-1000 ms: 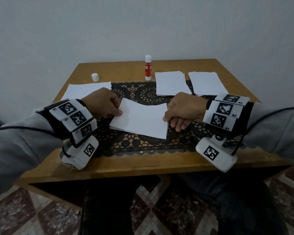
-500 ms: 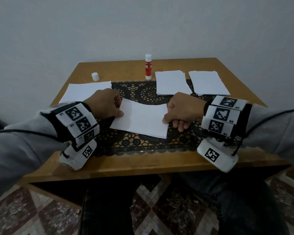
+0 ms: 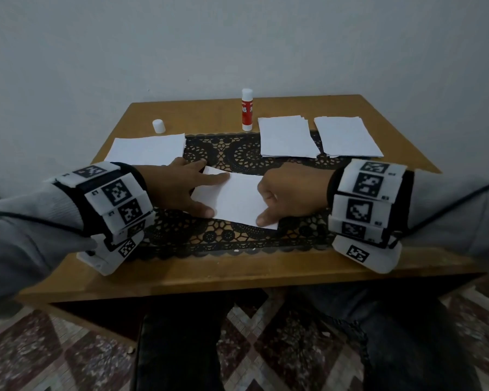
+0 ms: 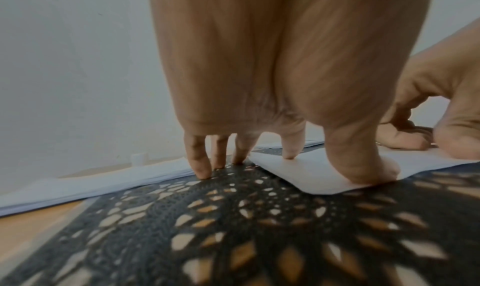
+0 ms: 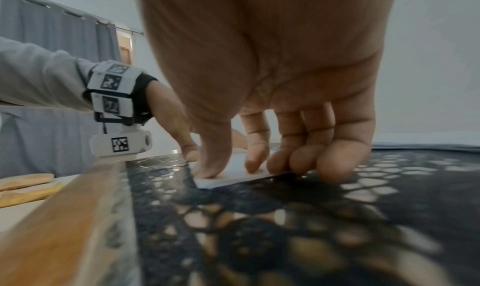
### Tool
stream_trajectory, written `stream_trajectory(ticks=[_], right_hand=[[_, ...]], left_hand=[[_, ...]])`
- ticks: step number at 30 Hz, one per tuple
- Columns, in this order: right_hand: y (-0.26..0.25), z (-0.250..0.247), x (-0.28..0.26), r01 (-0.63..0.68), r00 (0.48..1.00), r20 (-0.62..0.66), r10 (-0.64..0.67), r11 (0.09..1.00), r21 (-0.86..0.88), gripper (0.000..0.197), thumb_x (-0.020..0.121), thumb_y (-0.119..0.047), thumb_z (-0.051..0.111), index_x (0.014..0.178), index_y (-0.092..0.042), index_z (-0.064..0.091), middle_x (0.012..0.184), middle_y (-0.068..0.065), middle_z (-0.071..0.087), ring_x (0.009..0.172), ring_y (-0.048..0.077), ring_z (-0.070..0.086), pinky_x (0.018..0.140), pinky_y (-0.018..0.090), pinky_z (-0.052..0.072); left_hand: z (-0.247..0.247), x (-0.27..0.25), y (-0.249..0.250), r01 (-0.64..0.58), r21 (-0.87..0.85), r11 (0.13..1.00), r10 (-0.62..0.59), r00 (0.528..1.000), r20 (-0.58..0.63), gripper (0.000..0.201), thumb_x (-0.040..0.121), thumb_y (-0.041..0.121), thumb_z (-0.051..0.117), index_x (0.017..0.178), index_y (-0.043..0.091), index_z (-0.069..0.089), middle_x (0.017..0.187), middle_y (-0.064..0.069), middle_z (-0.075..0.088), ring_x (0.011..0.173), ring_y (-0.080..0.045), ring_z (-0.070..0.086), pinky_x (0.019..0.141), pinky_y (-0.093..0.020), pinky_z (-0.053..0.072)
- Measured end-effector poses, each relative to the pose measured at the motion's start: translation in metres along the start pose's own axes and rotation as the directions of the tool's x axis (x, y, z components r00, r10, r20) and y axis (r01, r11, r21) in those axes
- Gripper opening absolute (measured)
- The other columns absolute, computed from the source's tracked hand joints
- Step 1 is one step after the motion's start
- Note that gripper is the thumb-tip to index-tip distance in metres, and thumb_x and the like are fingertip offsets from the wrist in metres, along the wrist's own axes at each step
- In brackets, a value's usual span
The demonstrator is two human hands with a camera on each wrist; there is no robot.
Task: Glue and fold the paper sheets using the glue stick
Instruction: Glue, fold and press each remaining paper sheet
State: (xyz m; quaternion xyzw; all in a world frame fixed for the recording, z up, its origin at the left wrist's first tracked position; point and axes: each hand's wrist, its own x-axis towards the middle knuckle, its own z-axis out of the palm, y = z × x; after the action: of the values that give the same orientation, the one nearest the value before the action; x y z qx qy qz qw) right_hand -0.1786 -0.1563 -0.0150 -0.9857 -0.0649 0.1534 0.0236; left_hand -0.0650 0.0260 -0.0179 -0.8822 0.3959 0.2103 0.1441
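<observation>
Lace-covered table [image 3: 237, 266], both hands flat on the folded sheet [image 3: 237, 198]: left hand [image 3: 178, 187] fingers spread, right hand [image 3: 291, 193] loosely curled

Desk [image 3: 215, 266]: wood, smooth, soft sheen, orange-brown.
Runner [image 3: 237, 153]: black openwork lace cloth, matt, rough-textured.
Folded sheet [image 3: 237, 198]: white paper, matt, smooth, lying flat on lace.
Paper stacks [image 3: 285, 136]: same matt white paper.
Glue stick [image 3: 247, 111]: plastic, red glossy label, white ends.
Loose cap [image 3: 158, 126]: white plastic.
Sleeves [image 3: 26, 221]: grey ribbed knit cloth.
Wall [image 3: 237, 38]: matt painted.
</observation>
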Motion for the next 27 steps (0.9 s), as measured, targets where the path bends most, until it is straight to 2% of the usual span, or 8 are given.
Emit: stream_trajectory(ticks=[3, 6, 10, 12, 17, 23, 25, 27], right_hand=[[0.007, -0.003, 0.000, 0.019, 0.999, 0.038, -0.020, 0.999, 0.026, 0.044, 0.082, -0.050, 0.068, 0.090, -0.008, 0.064, 0.080, 0.003, 0.062, 0.075, 0.018, 0.054, 0.057, 0.026, 0.037], [-0.002, -0.003, 0.013, 0.046, 0.999, -0.001, -0.046, 0.998, -0.033, 0.052, 0.081, -0.059, 0.064, 0.088, -0.007, 0.064, 0.081, 0.005, 0.066, 0.072, 0.020, 0.058, 0.058, 0.028, 0.040], [-0.023, -0.004, 0.030, 0.051, 0.997, -0.056, -0.055, 0.996, -0.070, 0.053, 0.080, -0.065, 0.062, 0.069, -0.014, 0.051, 0.065, -0.001, 0.054, 0.058, 0.014, 0.048, 0.050, 0.027, 0.032], [-0.026, -0.004, 0.032, 0.048, 0.997, -0.056, -0.052, 0.997, -0.061, 0.053, 0.080, -0.064, 0.062, 0.067, -0.015, 0.047, 0.064, -0.002, 0.050, 0.057, 0.013, 0.045, 0.050, 0.027, 0.030], [-0.010, -0.010, 0.017, 0.015, 0.998, 0.055, -0.011, 0.997, -0.073, 0.053, 0.081, -0.058, 0.065, 0.093, -0.007, 0.062, 0.077, 0.001, 0.060, 0.068, 0.015, 0.051, 0.053, 0.023, 0.035], [0.004, -0.018, 0.003, -0.046, 0.983, 0.171, 0.068, 0.991, -0.126, 0.060, 0.077, -0.056, 0.070, 0.104, -0.004, 0.061, 0.081, 0.001, 0.057, 0.073, 0.015, 0.049, 0.052, 0.022, 0.032], [0.006, -0.024, 0.001, -0.068, 0.972, 0.211, 0.100, 0.986, -0.155, 0.061, 0.076, -0.054, 0.072, 0.107, -0.004, 0.059, 0.091, 0.003, 0.060, 0.080, 0.017, 0.050, 0.053, 0.022, 0.032], [0.007, -0.028, -0.002, -0.088, 0.979, 0.165, 0.116, 0.982, -0.166, 0.063, 0.077, -0.055, 0.071, 0.112, -0.006, 0.056, 0.106, 0.006, 0.062, 0.089, 0.018, 0.053, 0.059, 0.024, 0.038]], left_hand=[[0.000, 0.000, -0.003, -0.011, -0.002, 1.000, 0.011, 1.000, 0.001, 0.086, 0.079, 0.069, 0.046, 0.145, 0.053, -0.006, 0.160, -0.002, -0.008, 0.145, -0.032, 0.000, 0.114, -0.055, 0.015], [0.000, 0.001, -0.002, -0.008, -0.001, 1.000, 0.008, 1.000, 0.006, 0.089, 0.072, 0.073, 0.044, 0.144, 0.054, -0.006, 0.160, -0.002, -0.007, 0.145, -0.032, 0.000, 0.114, -0.056, 0.015], [0.002, 0.000, -0.001, 0.001, 0.005, 1.000, -0.001, 1.000, -0.024, 0.084, 0.081, 0.067, 0.049, 0.145, 0.054, -0.003, 0.161, -0.002, -0.003, 0.145, -0.032, 0.002, 0.113, -0.055, 0.017], [0.002, -0.001, -0.001, 0.001, -0.004, 1.000, -0.001, 1.000, -0.025, 0.083, 0.082, 0.066, 0.050, 0.145, 0.053, -0.002, 0.161, -0.002, -0.003, 0.145, -0.032, 0.002, 0.113, -0.055, 0.016], [0.003, -0.002, -0.002, -0.007, -0.022, 1.000, 0.007, 1.000, -0.023, 0.082, 0.082, 0.065, 0.049, 0.144, 0.054, -0.004, 0.161, 0.000, -0.007, 0.145, -0.031, 0.001, 0.114, -0.056, 0.014], [0.004, -0.002, -0.003, -0.014, -0.023, 1.000, 0.014, 1.000, -0.024, 0.082, 0.082, 0.066, 0.048, 0.143, 0.056, -0.005, 0.161, -0.001, -0.008, 0.145, -0.032, 0.001, 0.113, -0.056, 0.015], [0.004, -0.003, -0.002, -0.015, -0.022, 1.000, 0.015, 1.000, -0.026, 0.082, 0.082, 0.066, 0.049, 0.144, 0.055, -0.005, 0.161, -0.001, -0.007, 0.145, -0.032, 0.002, 0.113, -0.055, 0.015], [0.004, -0.003, -0.002, -0.017, -0.020, 1.000, 0.016, 0.999, -0.028, 0.082, 0.082, 0.066, 0.048, 0.144, 0.055, -0.004, 0.161, -0.001, -0.007, 0.145, -0.032, 0.002, 0.113, -0.055, 0.015]])
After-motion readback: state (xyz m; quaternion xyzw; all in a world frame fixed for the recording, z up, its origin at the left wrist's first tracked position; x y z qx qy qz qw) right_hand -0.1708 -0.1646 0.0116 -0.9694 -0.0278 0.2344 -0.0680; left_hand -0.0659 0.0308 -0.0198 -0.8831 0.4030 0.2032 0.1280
